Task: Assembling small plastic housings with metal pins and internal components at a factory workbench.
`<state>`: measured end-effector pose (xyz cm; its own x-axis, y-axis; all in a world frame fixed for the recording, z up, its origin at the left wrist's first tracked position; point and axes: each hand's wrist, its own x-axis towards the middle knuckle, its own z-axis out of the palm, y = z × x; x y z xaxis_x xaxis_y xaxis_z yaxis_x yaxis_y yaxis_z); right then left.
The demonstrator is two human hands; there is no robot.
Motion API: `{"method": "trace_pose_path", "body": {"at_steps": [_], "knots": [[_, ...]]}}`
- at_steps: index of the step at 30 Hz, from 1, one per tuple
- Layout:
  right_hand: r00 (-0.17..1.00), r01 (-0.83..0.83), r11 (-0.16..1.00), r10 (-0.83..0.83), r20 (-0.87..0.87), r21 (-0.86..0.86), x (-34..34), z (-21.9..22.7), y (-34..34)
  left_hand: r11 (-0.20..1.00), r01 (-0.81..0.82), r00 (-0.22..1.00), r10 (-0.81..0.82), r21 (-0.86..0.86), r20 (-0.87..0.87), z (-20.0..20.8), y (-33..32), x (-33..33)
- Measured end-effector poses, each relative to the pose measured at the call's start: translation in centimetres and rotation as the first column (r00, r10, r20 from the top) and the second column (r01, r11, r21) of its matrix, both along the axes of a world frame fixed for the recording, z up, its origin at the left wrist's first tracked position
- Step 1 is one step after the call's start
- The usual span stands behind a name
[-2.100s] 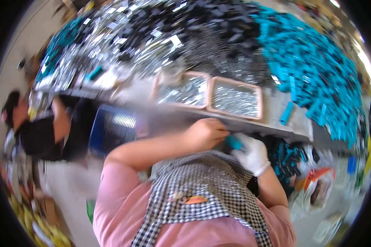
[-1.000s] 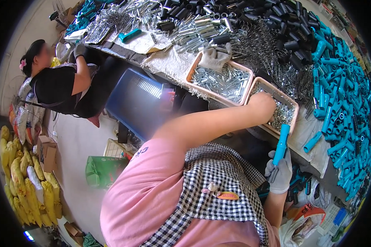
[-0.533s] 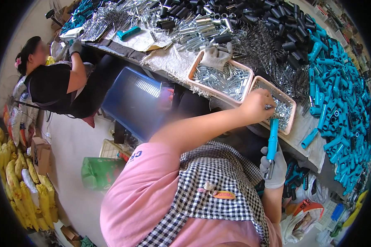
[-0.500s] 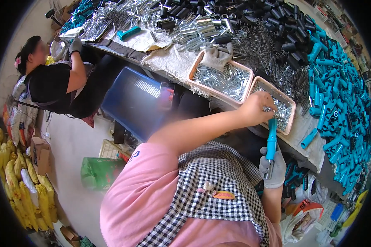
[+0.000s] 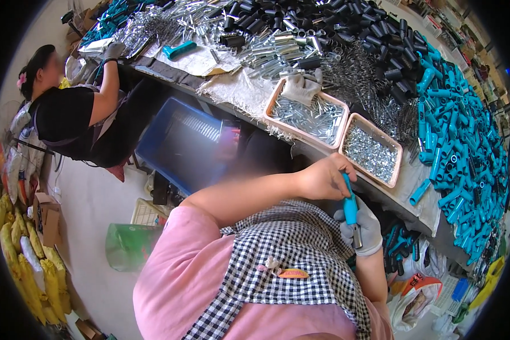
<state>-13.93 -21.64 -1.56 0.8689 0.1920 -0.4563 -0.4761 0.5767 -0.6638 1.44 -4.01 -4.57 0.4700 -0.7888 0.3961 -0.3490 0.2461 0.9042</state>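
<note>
My gloved right hand [image 5: 368, 231] is wrapped round a teal tubular handle [image 5: 350, 211]. A shiny metal tube [image 5: 356, 237] sticks out of its lower end, toward me. My bare left hand [image 5: 325, 178] has its fingers pinched together at the handle's upper end; anything small between them is hidden. Just beyond the hands stands a pink-rimmed bin of small silvery metal parts [image 5: 374, 152]. To its left is a second bin, of metal pins [image 5: 309, 118], with a crumpled glove [image 5: 300, 89] over its far edge.
Teal handles [image 5: 462, 130] are heaped on the bench's right side. Black tubes [image 5: 374, 28], springs [image 5: 360, 73] and metal tubes [image 5: 277, 51] pile up at the back. At far left a co-worker [image 5: 68, 113] works at the bench. A blue crate [image 5: 178, 144] stands below it.
My left hand has drawn back from the small-parts bin to the handle's upper end. My right hand has shifted slightly left with the handle. The co-worker's gloved hand has moved a little.
</note>
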Motion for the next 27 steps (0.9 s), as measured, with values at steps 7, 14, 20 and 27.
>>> {"method": "trace_pose_path", "body": {"at_steps": [7, 14, 20, 27], "knots": [[0.993, -0.119, 0.989, 0.118, -0.016, -0.089, 0.1, 0.7, 1.6, 0.986, 0.145, 0.986, -0.137, 0.08, -0.095, -0.3, 2.0, 0.0], [0.99, -0.137, 0.99, 0.135, -0.049, -0.043, 0.3, 0.4, 2.8, 0.997, 0.075, 0.995, -0.073, 0.024, -0.063, -1.3, 3.3, -0.9], [0.957, -0.28, 0.896, 0.29, -0.024, -0.345, 0.8, -0.3, 2.9, 0.967, 0.044, 0.997, -0.029, 0.251, -0.065, -2.2, 4.6, -1.8], [0.862, -0.476, 0.703, 0.492, -0.122, -0.529, 2.3, -0.9, 2.1, 0.869, -0.055, 0.873, -0.197, 0.491, 0.447, -1.0, 6.0, -2.1]]}}
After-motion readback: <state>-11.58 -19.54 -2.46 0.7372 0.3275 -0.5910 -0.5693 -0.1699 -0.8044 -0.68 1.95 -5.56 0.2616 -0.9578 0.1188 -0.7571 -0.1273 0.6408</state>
